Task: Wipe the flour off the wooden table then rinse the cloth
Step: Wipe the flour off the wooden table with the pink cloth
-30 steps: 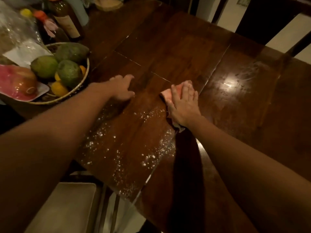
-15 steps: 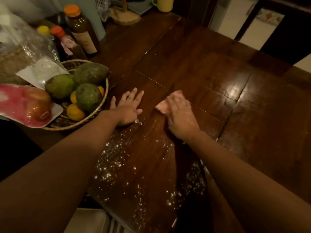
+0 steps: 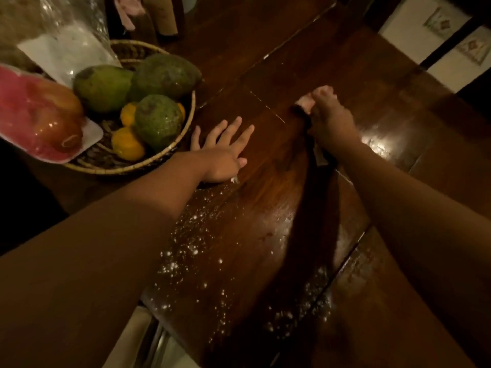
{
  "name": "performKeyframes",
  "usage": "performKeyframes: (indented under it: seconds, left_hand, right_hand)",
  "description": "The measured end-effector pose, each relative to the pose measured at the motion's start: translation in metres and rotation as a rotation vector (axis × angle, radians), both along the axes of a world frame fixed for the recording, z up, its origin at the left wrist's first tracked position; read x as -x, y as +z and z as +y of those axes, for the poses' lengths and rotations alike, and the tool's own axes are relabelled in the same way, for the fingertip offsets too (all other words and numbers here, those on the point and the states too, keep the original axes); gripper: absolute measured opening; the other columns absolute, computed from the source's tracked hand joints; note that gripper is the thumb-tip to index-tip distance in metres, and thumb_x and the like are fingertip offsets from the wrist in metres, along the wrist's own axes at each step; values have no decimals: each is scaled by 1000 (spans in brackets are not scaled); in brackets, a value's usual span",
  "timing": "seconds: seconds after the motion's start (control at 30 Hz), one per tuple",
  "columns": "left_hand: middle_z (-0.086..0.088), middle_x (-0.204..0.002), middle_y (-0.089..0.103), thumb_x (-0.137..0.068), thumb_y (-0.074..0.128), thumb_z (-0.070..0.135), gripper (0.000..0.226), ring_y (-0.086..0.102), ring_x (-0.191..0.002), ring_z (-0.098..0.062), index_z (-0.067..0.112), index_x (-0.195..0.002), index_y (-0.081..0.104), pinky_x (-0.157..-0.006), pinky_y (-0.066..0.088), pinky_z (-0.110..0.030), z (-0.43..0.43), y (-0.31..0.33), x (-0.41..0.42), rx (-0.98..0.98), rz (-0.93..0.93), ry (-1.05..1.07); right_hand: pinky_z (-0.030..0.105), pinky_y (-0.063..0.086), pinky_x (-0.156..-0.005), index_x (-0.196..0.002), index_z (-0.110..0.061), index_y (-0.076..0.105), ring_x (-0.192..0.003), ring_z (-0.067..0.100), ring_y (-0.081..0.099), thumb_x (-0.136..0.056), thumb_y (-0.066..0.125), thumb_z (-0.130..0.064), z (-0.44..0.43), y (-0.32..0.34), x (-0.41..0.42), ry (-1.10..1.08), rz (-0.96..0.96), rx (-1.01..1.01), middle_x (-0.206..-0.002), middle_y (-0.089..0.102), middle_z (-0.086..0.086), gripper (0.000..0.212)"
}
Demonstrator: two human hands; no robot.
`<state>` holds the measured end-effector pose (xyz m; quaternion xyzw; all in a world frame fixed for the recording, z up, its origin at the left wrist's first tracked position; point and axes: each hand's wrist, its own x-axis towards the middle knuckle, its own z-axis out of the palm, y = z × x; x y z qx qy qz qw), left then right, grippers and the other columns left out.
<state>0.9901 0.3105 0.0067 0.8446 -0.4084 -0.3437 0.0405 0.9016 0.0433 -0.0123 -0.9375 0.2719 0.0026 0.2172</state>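
White flour lies scattered on the dark wooden table, from below my left wrist down to the near edge, with another patch at the lower right. My right hand presses a pink cloth flat on the table beyond the flour; only a corner of the cloth shows past my fingers. My left hand rests flat on the wood with fingers spread, beside the basket, and holds nothing.
A woven basket of green and yellow fruit stands just left of my left hand. A pink tray of wrapped fruit overlaps it. Bottles and a plastic bag stand behind. A chair seat shows below the table edge.
My right hand has slid the cloth away from me and bunched it under the fingers. The left hand has stayed flat near the basket. My head has moved, shifting the view.
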Motion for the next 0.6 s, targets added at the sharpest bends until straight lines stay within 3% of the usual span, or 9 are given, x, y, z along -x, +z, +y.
performKeyframes:
  seconds: [0.17,0.27,0.33,0.4,0.5,0.6]
  left_hand:
    - [15,-156,-36,-106,29,39,66,-29,-146,-15,46,-150,-20,-113,-20,-59,-3,-6,1,5,-40,6]
    - [15,-156,-37,-106,30,39,67,-30,-146,-15,47,-149,-20,-112,-21,-60,-3,-9,-1,14,-53,14]
    - [15,-156,-37,-105,31,39,68,-31,-145,-15,47,-149,-20,-112,-21,-60,-4,-9,0,9,-56,12]
    - [16,-156,-36,-105,32,39,69,-30,-146,-15,46,-150,-20,-112,-21,-60,-5,-9,1,10,-66,16]
    - [14,-159,-29,-104,34,40,74,-28,-147,-14,37,-151,-24,-112,-21,-59,-6,-10,0,14,-74,44]
    - [11,-162,-24,-104,33,41,79,-28,-146,-12,29,-149,-30,-113,-21,-58,-6,-10,1,2,-83,58]
  right_hand:
    - [44,43,-111,-152,-25,36,-141,27,41,-97,57,-14,-15,13,-84,-34,84,61,-161,31,3,60]
    - [31,56,-88,-149,-32,41,-129,26,52,-100,53,-13,-9,22,-115,6,4,-57,-153,42,5,54]
    - [18,53,-73,-143,-32,49,-119,18,55,-104,43,-14,6,21,-121,53,-94,-165,-149,46,5,44]
    - [20,53,-88,-139,-31,54,-126,14,51,-103,42,-10,25,18,-119,164,-139,-220,-149,46,1,44]
    - [19,32,-113,-134,-29,59,-138,8,41,-98,50,-4,49,17,-95,513,-54,-268,-151,48,-2,45]
    - [30,18,-121,-132,-27,61,-141,8,39,-93,56,2,43,12,-75,679,-3,-192,-148,52,-3,49]
